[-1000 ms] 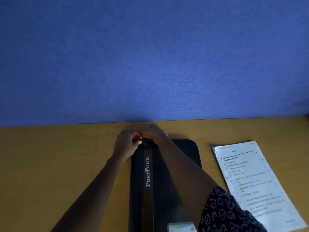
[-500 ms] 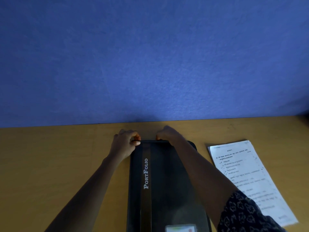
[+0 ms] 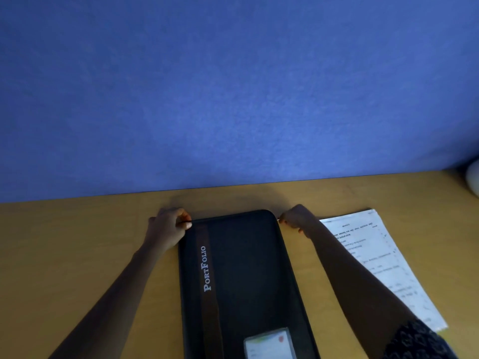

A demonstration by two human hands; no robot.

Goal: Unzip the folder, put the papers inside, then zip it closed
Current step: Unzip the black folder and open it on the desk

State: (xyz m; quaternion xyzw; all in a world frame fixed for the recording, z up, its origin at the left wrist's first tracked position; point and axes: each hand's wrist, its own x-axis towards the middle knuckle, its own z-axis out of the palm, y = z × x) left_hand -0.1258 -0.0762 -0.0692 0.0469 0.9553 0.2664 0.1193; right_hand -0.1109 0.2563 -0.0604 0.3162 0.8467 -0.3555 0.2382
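Observation:
A black zip folder [image 3: 246, 275] with a brown stripe reading "PortFolio" lies flat on the wooden table [image 3: 77, 255], long side running away from me. My left hand [image 3: 168, 229] pinches the folder's far left corner. My right hand [image 3: 298, 220] is closed at the far right corner, fingers pinched on a small thing that looks like the zip pull; the pull itself is too small to make out. A stack of printed papers [image 3: 383, 265] lies on the table to the right of the folder, partly under my right forearm.
A blue wall [image 3: 233, 86] rises right behind the table's far edge. A card label [image 3: 269, 344] sits in a window on the folder's near end. A pale rounded object [image 3: 473, 177] shows at the right edge.
My right hand has travelled from beside the left hand along the folder's far edge to its right corner. The left hand stayed on the left corner.

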